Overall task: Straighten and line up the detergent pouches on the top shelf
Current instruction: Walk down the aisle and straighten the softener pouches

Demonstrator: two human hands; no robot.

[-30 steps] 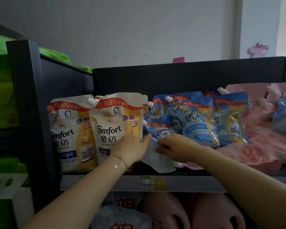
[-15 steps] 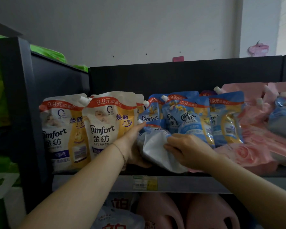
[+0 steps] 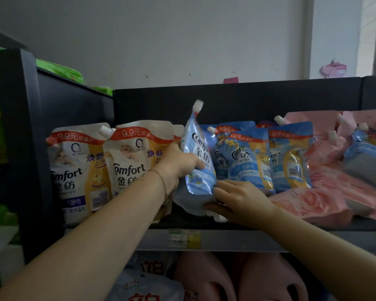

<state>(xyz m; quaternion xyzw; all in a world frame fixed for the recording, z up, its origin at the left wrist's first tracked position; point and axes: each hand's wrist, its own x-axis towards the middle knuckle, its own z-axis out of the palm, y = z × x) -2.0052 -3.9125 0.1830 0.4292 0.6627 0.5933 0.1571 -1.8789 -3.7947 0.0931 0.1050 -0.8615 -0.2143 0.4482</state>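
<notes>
A blue Comfort pouch point(image 3: 199, 161) stands nearly upright on the top shelf point(image 3: 269, 237), its white spout pointing up. My left hand point(image 3: 178, 166) grips its left side, fingers curled round the edge. My right hand point(image 3: 237, 198) holds its lower right corner at the base. Two white-and-yellow pouches point(image 3: 126, 168) stand upright to the left. Several more blue pouches point(image 3: 248, 157) lean behind and to the right of the held one.
Pink pouches point(image 3: 326, 192) lie flat and jumbled at the shelf's right, one blue pouch point(image 3: 367, 157) on top of them. A black side panel point(image 3: 15, 135) bounds the shelf on the left. Pink jugs point(image 3: 204, 276) sit on the shelf below. A price label point(image 3: 183, 238) is on the shelf edge.
The blue pouch lay fallen forward with its pale underside showing; both hands have tipped it up until it stands with the spout high. My left hand moved up onto its side.
</notes>
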